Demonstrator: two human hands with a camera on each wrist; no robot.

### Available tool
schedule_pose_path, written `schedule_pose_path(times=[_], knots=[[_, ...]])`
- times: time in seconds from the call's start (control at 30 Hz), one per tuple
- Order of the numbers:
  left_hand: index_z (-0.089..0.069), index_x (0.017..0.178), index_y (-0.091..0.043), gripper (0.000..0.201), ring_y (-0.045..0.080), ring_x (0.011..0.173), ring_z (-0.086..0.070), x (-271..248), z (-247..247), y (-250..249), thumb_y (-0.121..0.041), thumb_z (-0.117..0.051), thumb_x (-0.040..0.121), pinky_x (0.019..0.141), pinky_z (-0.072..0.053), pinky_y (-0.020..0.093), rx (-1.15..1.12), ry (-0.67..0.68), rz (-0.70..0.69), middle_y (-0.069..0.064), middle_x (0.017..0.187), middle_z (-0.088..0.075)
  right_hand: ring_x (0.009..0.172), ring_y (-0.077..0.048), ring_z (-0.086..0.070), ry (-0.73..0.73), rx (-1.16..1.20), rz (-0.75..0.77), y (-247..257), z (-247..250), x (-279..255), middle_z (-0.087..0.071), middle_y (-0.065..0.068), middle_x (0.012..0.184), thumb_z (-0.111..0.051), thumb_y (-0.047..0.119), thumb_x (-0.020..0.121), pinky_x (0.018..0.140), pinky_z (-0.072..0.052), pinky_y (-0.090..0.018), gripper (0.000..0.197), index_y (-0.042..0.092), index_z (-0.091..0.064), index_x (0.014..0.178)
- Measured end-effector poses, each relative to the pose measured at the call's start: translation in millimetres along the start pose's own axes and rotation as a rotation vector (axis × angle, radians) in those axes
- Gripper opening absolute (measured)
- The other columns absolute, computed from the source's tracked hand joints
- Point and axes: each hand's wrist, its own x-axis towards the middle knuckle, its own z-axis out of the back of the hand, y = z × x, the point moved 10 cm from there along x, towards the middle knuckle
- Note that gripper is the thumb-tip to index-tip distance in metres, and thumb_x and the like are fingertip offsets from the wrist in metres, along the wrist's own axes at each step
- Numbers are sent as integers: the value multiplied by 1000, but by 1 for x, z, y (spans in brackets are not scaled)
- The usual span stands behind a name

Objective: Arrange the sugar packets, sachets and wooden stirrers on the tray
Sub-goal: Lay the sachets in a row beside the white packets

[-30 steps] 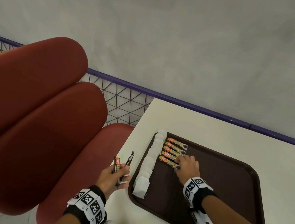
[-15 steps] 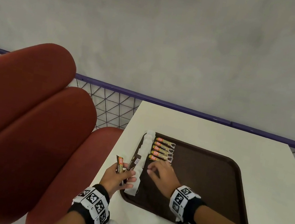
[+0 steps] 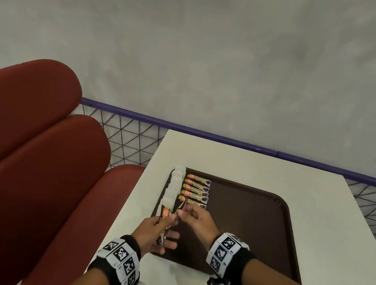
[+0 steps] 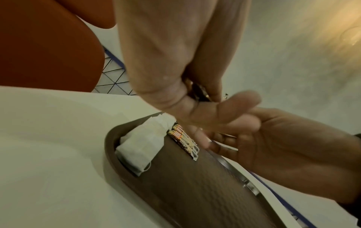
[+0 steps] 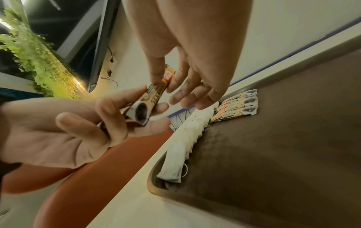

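Orange-ended sachet (image 5: 154, 98) upright between hands

Café or fast-food dining area: red padded bench seat (image 3: 28, 165) beside cream rectangular table (image 3: 329, 228), dark brown plastic serving tray (image 3: 254, 228) at its left edge, purple-railed mesh partition (image 3: 133, 133), grey wall behind.

Dim, soft indoor light; blurred, warped wrist views
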Motion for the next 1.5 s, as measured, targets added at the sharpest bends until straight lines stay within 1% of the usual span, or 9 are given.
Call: schedule_pose_path(times=[0.13,0.27,0.37,0.57,0.73,0.87,1.03,1.27,1.5], knots=[[-57,114,-9,34,22,60,-68,1,14,1,-36,-53,93,43,-45,22,12,-76,1,16,92,-66,70,-8,-57,-27,8,-11,4,4,-1,-60,0,79,-53,11,92,58,-42,-3,7,9,-51,99],[-59,114,-9,33,18,57,-57,3,30,-7,-35,-54,93,42,-37,20,45,-157,-38,10,87,-66,75,-5,-55,-23,-102,38,10,5,-2,-60,1,87,-51,10,93,64,-44,-5,24,2,-55,116],[-60,111,-8,32,13,53,-44,3,32,-15,-34,-54,93,38,-31,17,9,-183,-88,5,79,-56,80,-10,-53,32,-241,90,14,-1,-5,-60,-13,97,-54,15,93,65,-45,-11,29,9,-58,121],[-58,88,-12,22,10,53,-35,7,23,-22,-34,-57,91,38,-27,16,39,-180,-136,3,75,-48,76,-2,-38,112,-542,229,17,-8,-3,-49,-1,86,-54,27,92,73,-31,-22,29,22,-62,120],[-60,94,-10,11,11,52,-39,11,25,-18,-20,-55,93,39,-29,16,14,-181,-136,4,72,-53,87,-3,-48,81,-452,147,6,2,-5,-51,8,96,-67,16,82,77,-38,-11,30,25,-55,108],[-60,99,-9,15,12,54,-42,17,27,-12,-22,-52,95,42,-32,17,-21,-195,-109,6,75,-58,92,-5,-41,7,-603,158,1,19,2,-49,9,97,-68,21,81,76,-33,-8,19,29,-56,94],[-51,103,-7,25,13,53,-39,23,41,-1,-30,-42,99,40,-32,19,-157,-271,-31,6,72,-48,109,-17,-40,-188,-817,68,-12,55,24,-53,2,108,-67,28,81,92,-35,-28,24,21,-64,104],[-50,113,-12,45,10,52,-24,21,72,4,-48,-28,99,45,-22,22,-122,-301,-17,-1,63,-23,117,-18,-39,-186,-1034,-11,-30,53,51,-52,3,121,-62,35,84,97,-31,-31,27,28,-60,110],[-56,106,-14,28,9,49,-28,23,90,13,-29,-33,101,37,-25,18,-183,-348,12,-1,61,-34,119,-19,-38,-181,-1140,-31,-40,44,62,-48,3,125,-61,36,85,99,-30,-30,29,29,-57,112]])
